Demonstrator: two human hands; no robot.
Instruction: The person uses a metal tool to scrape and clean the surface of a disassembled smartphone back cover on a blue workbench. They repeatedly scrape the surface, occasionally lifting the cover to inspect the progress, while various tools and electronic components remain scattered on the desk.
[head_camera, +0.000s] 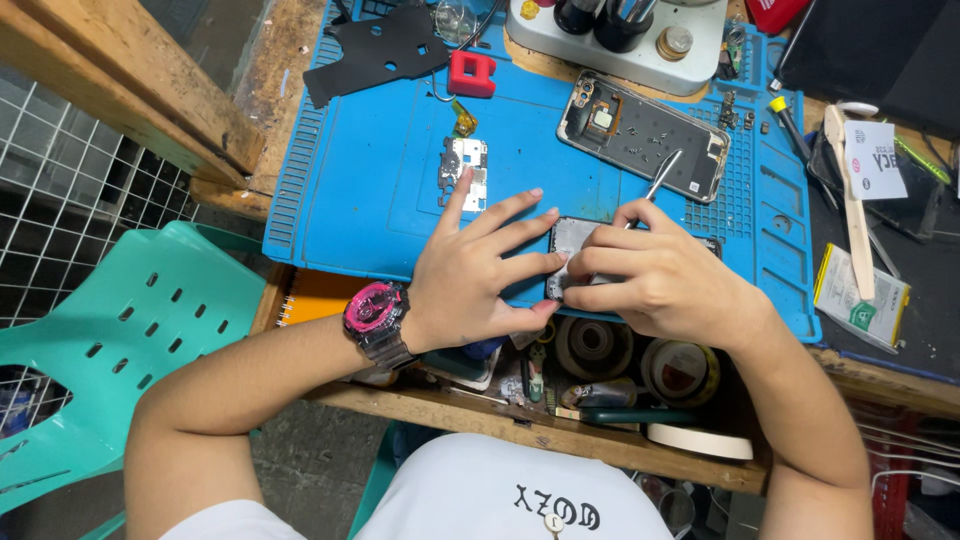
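Note:
My left hand (478, 270) rests on the blue work mat (370, 190) with fingers spread, its fingertips pressing the edge of a small silver phone part (572, 238). A pink and black watch sits on that wrist. My right hand (655, 278) covers the other side of the part and grips thin metal tweezers (662, 176), whose tip points up and away. An opened phone body (645, 135) lies on the mat just beyond the hands. A small metal shield plate (462, 165) sits near my left index fingertip.
A red block (472, 74) and black cover sheet (375, 50) lie at the mat's far left. A white tool base (620, 45), screwdriver (785, 118), plastic pry stick (850, 190) and battery pack (862, 300) are to the right. Tape rolls (680, 370) fill a shelf below. A green chair (130, 330) stands left.

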